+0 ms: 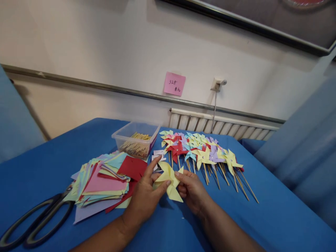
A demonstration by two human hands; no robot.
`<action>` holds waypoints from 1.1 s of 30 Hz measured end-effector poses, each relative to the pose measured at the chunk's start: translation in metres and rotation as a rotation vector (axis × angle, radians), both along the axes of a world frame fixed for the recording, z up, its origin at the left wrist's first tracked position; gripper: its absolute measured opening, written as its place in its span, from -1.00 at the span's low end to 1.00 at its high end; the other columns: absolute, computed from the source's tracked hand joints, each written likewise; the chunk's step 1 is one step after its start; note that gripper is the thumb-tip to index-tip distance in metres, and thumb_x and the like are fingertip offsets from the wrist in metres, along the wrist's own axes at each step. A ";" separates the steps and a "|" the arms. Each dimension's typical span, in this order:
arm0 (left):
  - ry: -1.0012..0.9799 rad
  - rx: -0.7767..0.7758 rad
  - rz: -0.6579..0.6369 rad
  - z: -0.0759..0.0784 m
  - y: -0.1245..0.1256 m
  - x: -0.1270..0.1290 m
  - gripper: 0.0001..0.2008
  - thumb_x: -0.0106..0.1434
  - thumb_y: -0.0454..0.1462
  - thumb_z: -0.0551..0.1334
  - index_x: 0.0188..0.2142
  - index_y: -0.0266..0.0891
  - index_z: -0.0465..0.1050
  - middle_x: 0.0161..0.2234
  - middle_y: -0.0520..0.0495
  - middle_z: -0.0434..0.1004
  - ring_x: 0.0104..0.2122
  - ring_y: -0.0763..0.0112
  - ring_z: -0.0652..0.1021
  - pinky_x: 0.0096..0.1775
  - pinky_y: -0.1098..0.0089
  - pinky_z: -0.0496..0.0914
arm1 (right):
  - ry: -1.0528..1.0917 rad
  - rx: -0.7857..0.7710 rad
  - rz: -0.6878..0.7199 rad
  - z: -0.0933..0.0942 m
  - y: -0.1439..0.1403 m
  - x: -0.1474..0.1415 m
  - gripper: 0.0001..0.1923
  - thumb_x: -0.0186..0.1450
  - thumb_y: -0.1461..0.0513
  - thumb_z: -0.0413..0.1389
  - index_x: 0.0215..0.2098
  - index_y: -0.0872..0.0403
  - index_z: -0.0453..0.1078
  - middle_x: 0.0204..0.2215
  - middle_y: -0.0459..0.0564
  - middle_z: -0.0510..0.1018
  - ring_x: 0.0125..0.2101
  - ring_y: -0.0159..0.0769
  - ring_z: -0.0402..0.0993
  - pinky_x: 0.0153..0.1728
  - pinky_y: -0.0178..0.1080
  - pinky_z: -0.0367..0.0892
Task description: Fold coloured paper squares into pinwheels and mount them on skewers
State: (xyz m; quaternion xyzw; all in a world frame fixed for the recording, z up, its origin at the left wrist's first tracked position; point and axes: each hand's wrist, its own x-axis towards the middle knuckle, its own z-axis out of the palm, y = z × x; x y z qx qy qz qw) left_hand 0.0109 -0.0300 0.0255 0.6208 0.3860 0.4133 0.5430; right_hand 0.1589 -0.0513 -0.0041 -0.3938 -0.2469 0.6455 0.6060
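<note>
Both hands hold a yellow paper pinwheel point(169, 180) just above the blue table point(265, 224). My left hand point(144, 197) pinches its left side, thumb on the folded centre and forefinger stretched up. My right hand point(191, 189) grips the right edge with curled fingers. A loose stack of coloured paper squares point(105, 180), a red sheet on top, lies directly left of my left hand. Behind and right of my right hand lies a row of finished pinwheels on wooden sticks point(202, 152).
Black-handled scissors point(36, 220) lie at the near left. A clear plastic tub of wooden sticks point(136, 140) stands at the back centre. A pink note point(174, 84) is stuck on the wall above a radiator point(223, 124). Blue fabric hangs on both sides.
</note>
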 end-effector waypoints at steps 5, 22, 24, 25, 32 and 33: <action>0.002 -0.002 0.007 -0.002 0.004 0.001 -0.57 0.04 -0.21 0.30 -0.05 -0.19 0.40 -0.19 -0.09 0.56 -0.22 0.24 0.54 -0.22 0.36 0.42 | 0.001 0.029 0.002 0.003 0.000 0.001 -0.64 0.04 0.11 0.29 -0.54 0.09 0.19 -0.77 -0.34 0.07 -0.76 -0.63 -0.21 -0.75 -0.46 -0.28; -0.144 -0.133 0.022 -0.004 0.008 0.001 -0.55 0.00 -0.21 0.33 -0.10 -0.21 0.33 -0.24 -0.08 0.60 -0.29 0.27 0.58 -0.28 0.34 0.44 | -0.343 0.167 -0.080 -0.011 0.004 -0.011 -0.65 -0.04 0.08 0.31 -0.37 0.15 0.48 -0.59 -0.10 0.53 -0.65 -0.45 0.32 -0.56 -0.36 0.19; -0.122 -0.133 0.019 0.000 0.006 0.000 -0.53 0.01 -0.21 0.32 -0.06 -0.19 0.33 -0.24 -0.07 0.60 -0.32 0.28 0.58 -0.30 0.35 0.44 | -0.347 0.184 -0.054 -0.007 0.002 -0.010 -0.66 -0.03 0.08 0.30 -0.36 0.13 0.49 -0.58 -0.10 0.54 -0.65 -0.45 0.33 -0.56 -0.36 0.20; -0.112 -0.131 0.016 0.002 0.005 -0.001 -0.52 0.02 -0.21 0.31 -0.04 -0.19 0.32 -0.24 -0.07 0.60 -0.33 0.28 0.58 -0.30 0.36 0.44 | -0.334 0.193 -0.037 -0.005 0.001 -0.009 -0.66 -0.03 0.08 0.30 -0.35 0.13 0.49 -0.56 -0.09 0.55 -0.63 -0.44 0.35 -0.54 -0.36 0.22; -0.114 -0.122 -0.014 0.003 0.005 -0.002 -0.58 0.03 -0.21 0.30 -0.09 -0.23 0.38 -0.19 -0.13 0.57 -0.20 0.24 0.55 -0.25 0.38 0.41 | -0.357 0.208 -0.018 -0.003 0.000 -0.004 -0.70 -0.01 0.11 0.28 -0.33 0.09 0.49 -0.50 -0.08 0.58 -0.61 -0.42 0.38 -0.53 -0.35 0.24; -0.123 -0.128 -0.010 0.003 0.006 -0.002 -0.59 0.03 -0.20 0.30 -0.10 -0.24 0.38 -0.19 -0.13 0.57 -0.21 0.24 0.55 -0.25 0.38 0.41 | -0.353 0.210 -0.016 -0.003 0.000 -0.004 -0.70 0.00 0.11 0.28 -0.33 0.09 0.49 -0.50 -0.08 0.58 -0.60 -0.41 0.39 -0.52 -0.35 0.25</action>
